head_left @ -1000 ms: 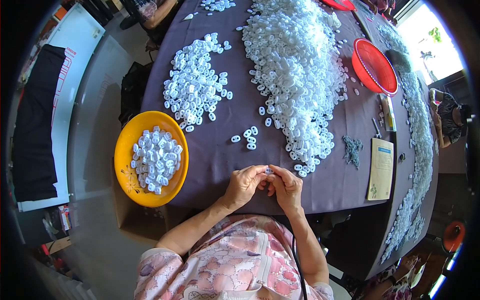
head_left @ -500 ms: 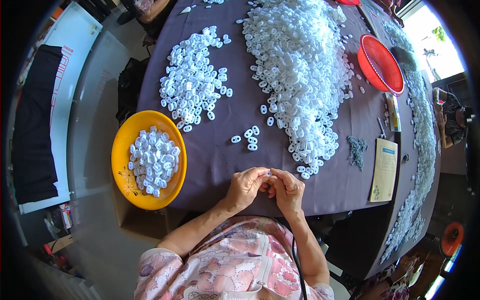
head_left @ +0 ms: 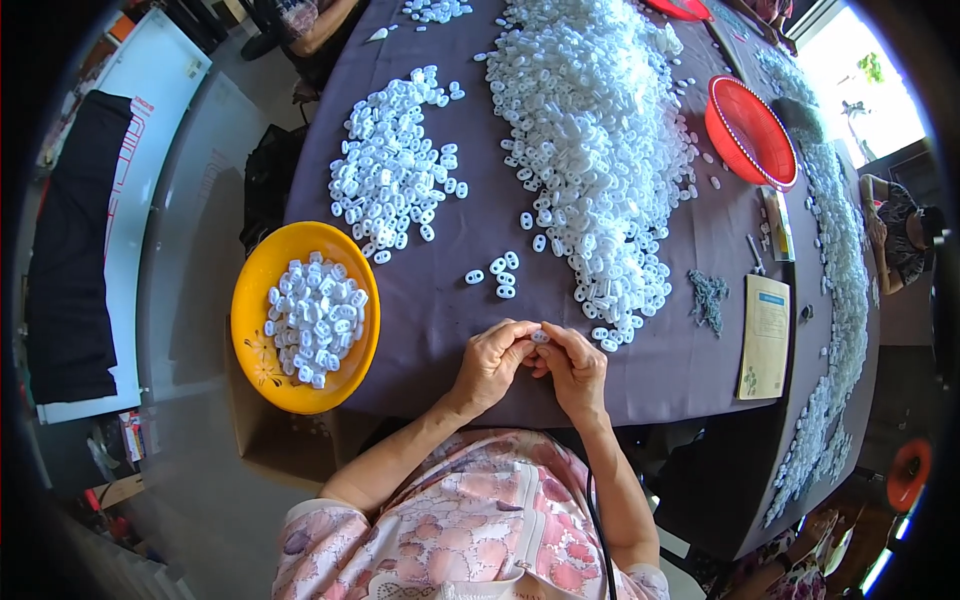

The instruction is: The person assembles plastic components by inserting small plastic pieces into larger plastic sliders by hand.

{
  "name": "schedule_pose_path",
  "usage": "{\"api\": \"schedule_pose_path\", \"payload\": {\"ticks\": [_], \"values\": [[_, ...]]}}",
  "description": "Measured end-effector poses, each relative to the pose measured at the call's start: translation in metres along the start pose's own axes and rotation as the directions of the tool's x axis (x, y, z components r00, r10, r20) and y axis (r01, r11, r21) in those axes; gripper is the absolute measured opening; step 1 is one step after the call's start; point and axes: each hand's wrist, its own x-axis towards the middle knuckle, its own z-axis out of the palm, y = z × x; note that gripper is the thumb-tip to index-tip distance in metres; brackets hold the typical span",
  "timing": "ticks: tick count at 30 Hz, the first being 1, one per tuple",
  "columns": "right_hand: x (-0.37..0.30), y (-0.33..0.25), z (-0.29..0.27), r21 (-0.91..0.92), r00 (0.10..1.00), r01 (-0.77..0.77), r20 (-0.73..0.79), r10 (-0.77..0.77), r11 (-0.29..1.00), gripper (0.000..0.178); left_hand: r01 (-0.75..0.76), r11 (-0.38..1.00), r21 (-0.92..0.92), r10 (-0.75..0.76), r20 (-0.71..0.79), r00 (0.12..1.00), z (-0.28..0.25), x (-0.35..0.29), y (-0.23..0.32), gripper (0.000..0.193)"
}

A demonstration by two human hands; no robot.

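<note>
Near the table's front edge, my left hand and my right hand meet, with fingertips pinched together. Between them they hold a small white oval plastic piece with two holes. A few like pieces lie just beyond my hands. Farther off spreads a large heap of the same white pieces, its near tip close to my right hand. To the left of it is a smaller heap. At my left stands a yellow bowl, partly filled with white pieces.
A red plastic basket stands at the far right. Nearer are a grey-green tangle and a tan paper packet. Another long heap covers the right-hand table, with a person beyond. A person's arm shows far left.
The white piece shows more plainly between my fingertips, its holed face now visible. My left fingers have shifted slightly up. The whole view has moved a little.
</note>
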Motion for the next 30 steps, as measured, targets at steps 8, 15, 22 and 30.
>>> {"api": "schedule_pose_path", "payload": {"ticks": [8,15,22,30], "values": [[-0.003,-0.001,-0.004,0.079,0.992,-0.102,-0.062,0.107,0.992,0.021,-0.021,0.997,0.074,0.022,-0.008,1.0,0.01,0.006,0.005,0.011],[-0.02,-0.027,-0.042,-0.406,0.975,0.157,-0.082,-0.207,0.9,0.024,0.201,0.969,-0.142,-0.209,-0.039,0.977,0.011,-0.002,0.004,0.009],[-0.032,0.001,-0.153,-0.648,0.857,-0.105,-0.444,-0.261,0.755,0.007,0.219,0.964,-0.153,-0.224,-0.022,0.974,0.01,0.0,0.002,0.011],[0.001,0.012,-0.178,-0.842,0.899,-0.233,-0.377,-0.223,0.486,0.008,0.301,0.907,-0.295,-0.338,-0.082,0.937,0.008,0.005,0.005,0.015]]}}
